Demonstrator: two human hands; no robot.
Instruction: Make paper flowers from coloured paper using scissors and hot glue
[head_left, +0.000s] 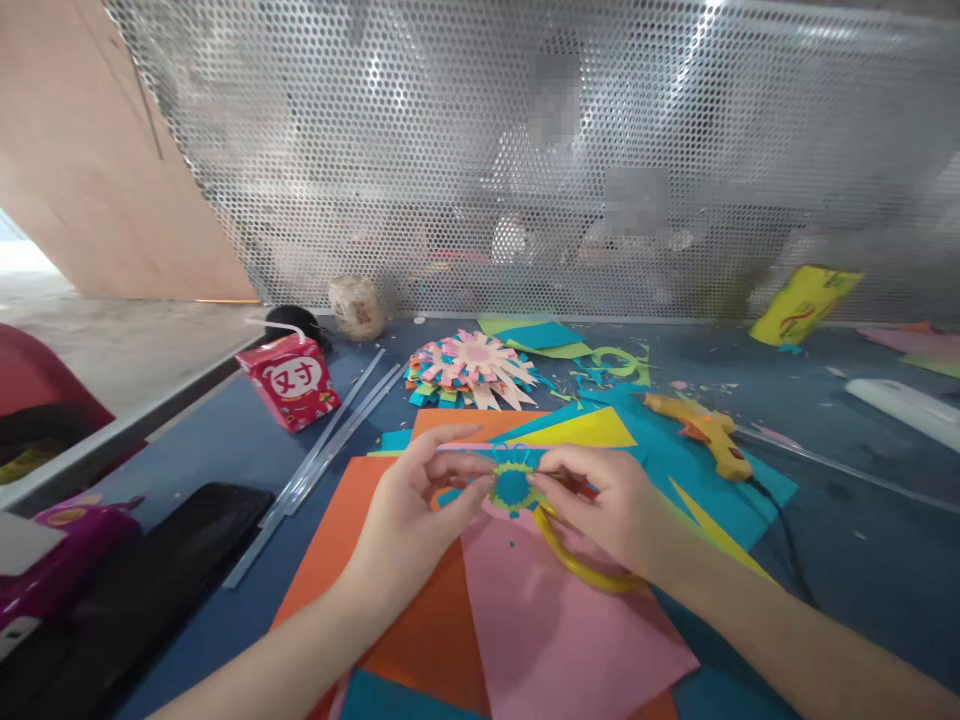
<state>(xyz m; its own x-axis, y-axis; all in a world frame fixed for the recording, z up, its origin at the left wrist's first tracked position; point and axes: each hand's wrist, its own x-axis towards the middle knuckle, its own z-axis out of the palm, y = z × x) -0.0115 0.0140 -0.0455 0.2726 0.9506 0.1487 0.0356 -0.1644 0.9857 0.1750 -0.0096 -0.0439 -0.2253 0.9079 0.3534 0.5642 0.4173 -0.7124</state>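
Between my two hands is a small round paper rosette [514, 487], blue in the middle with a yellow-green fringed edge. My left hand [416, 495] is closed in a pinch on its left edge. On the opposite edge, the thumb and fingers of my right hand [619, 500] pinch it too. A curved yellow handle [592, 576], seemingly of scissors, shows under my right hand; whether my fingers hold it cannot be made out. Pink paper [562, 640] and orange paper [420, 610] lie below. Beyond my hands sits a pile of fringed paper rosettes [480, 355].
A yellow glue gun [705, 430] with a cord lies right. Clear glue sticks [322, 450], a red drink carton [290, 382], a jar [356, 307] and a black phone [180, 570] are left. A yellow packet [802, 305] stands near the perforated metal screen [450, 150].
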